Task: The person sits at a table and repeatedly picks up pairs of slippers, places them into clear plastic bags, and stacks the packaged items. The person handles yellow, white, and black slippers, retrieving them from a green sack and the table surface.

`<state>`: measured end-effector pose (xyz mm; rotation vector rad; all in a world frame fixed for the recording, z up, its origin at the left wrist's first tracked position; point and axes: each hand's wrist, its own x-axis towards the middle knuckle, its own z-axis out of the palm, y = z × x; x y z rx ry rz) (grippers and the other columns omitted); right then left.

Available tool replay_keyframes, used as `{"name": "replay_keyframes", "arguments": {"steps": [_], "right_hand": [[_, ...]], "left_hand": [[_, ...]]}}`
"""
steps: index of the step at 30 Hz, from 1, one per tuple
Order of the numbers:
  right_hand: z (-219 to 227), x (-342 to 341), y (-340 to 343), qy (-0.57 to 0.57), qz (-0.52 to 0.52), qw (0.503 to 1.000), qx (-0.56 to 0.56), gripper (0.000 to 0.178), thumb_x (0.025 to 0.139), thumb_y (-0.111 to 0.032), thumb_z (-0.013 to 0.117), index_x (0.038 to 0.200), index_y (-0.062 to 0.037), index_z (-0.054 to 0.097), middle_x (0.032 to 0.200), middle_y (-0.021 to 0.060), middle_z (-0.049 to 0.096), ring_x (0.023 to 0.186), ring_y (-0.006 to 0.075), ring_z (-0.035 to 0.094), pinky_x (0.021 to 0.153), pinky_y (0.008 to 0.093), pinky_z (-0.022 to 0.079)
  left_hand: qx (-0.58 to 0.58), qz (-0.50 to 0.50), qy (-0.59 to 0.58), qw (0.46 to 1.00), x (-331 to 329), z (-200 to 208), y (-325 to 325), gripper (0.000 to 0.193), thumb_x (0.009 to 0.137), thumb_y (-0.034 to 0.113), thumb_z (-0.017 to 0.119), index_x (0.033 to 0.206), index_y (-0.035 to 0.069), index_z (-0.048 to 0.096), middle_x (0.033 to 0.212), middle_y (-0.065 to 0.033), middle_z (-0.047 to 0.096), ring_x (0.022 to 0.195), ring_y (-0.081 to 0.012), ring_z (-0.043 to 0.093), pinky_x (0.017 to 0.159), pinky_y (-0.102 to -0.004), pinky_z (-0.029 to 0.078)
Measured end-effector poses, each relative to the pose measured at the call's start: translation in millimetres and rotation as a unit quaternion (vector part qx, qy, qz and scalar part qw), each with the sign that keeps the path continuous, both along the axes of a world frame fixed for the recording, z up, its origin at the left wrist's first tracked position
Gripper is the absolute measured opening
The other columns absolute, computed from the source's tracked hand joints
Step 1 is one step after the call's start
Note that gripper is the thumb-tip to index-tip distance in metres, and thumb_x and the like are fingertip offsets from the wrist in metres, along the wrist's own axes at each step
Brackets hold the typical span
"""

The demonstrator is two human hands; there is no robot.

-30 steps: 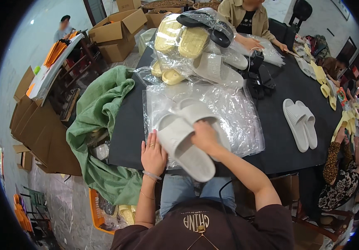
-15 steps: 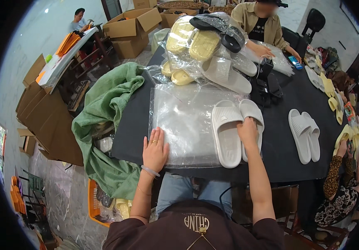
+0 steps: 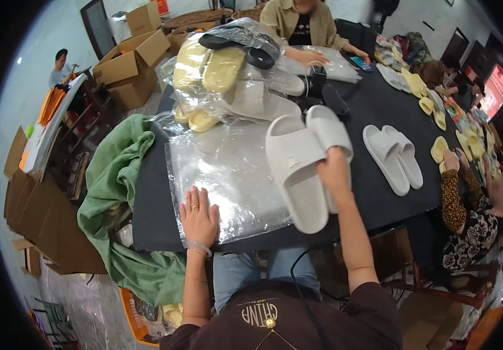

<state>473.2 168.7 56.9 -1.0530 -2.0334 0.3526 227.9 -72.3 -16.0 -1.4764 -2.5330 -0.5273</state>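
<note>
My right hand (image 3: 334, 172) grips a pair of light grey slide sandals (image 3: 302, 201) by their inner sides. The pair seems lifted over the right part of a stack of clear plastic bags (image 3: 228, 175) on the black table. My left hand (image 3: 199, 214) lies flat with its fingers out on the stack's lower left corner, holding nothing. Another light grey pair of slides (image 3: 388, 160) rests on the table to the right. Beyond the bags, a heap of bagged slides (image 3: 223, 70) in yellow, black and grey is piled up.
Across the black table (image 3: 374, 102) a person rests both arms near a phone (image 3: 361, 63). Yellow and grey slides line the right side, where another person handles yellow slides (image 3: 440, 149). Green cloth (image 3: 114, 175) hangs at the left edge above an orange crate (image 3: 133, 318). Cardboard boxes (image 3: 129, 61) stand behind.
The whole view has turned, so the table appears shifted left. My right hand has raised the grey slides, which now look larger and tilted. My left hand stays flat on the bags.
</note>
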Motion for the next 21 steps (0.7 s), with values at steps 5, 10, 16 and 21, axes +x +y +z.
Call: {"name": "replay_keyframes", "arguments": {"steps": [5,10,16,21], "right_hand": [[37,95,34,0.162,0.000,0.979,-0.128,0.030,0.076,0.001,0.050,0.105,0.0060,0.060,0.101,0.0225,0.064,0.098,0.0309,0.060,0.085,0.0351,0.044],[-34,172,72,0.008,-0.029,0.994,-0.106,0.030,0.081,-0.007,0.053,0.107,0.0049,0.060,0.102,0.0167,0.065,0.095,0.0269,0.061,0.081,0.0341,0.046],[-78,199,105,-0.024,-0.051,0.994,-0.091,0.034,0.077,-0.009,0.054,0.107,0.0041,0.059,0.104,0.0253,0.062,0.102,0.0392,0.057,0.086,0.0377,0.044],[-82,214,165,-0.072,-0.222,0.971,-0.049,0.027,0.077,-0.007,0.052,0.100,0.0026,0.061,0.098,0.0259,0.062,0.094,0.0395,0.058,0.081,0.0414,0.044]], "left_hand": [[-0.008,-0.003,0.001,1.000,4,3,3,0.053,0.091,0.034,0.043,0.137,0.007,0.038,0.145,-0.0163,0.033,0.134,-0.0326,0.028,0.109,-0.0487,0.020],[0.006,-0.012,-0.004,1.000,5,2,6,0.053,0.090,0.033,0.045,0.136,0.006,0.039,0.144,-0.0171,0.033,0.134,-0.0330,0.028,0.109,-0.0487,0.020],[0.010,-0.004,-0.008,1.000,4,5,-2,0.053,0.090,0.032,0.047,0.135,0.006,0.040,0.143,-0.0175,0.034,0.134,-0.0329,0.029,0.109,-0.0490,0.020],[0.014,0.001,-0.006,1.000,2,5,-5,0.053,0.089,0.033,0.048,0.134,0.006,0.041,0.142,-0.0181,0.035,0.133,-0.0333,0.030,0.108,-0.0494,0.020]]}}
